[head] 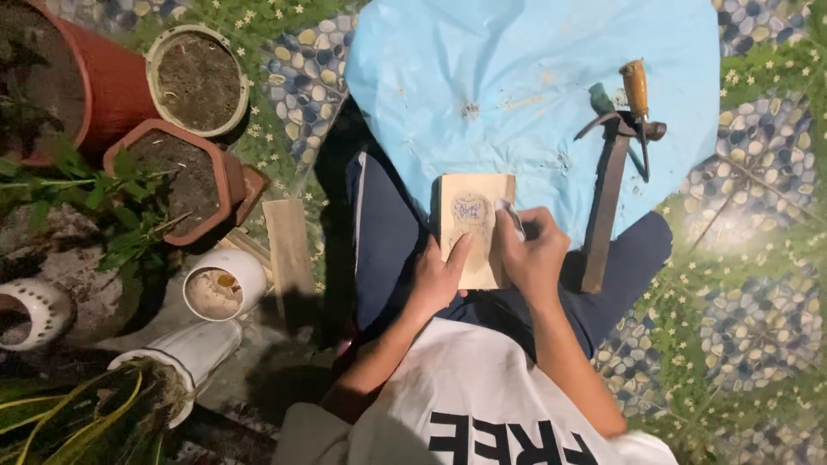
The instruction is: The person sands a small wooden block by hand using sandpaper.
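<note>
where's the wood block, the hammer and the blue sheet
wood block [469, 226]: head view, on its upper face by the drawn patch
hammer [606, 207]: head view, midway along its handle
blue sheet [482, 77]: head view, on a bare stretch near its middle

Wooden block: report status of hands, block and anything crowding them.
Left hand flat on the wooden block, steadying. Right hand grips a small tool at its drawn face. Hammer beside, apart.
</note>
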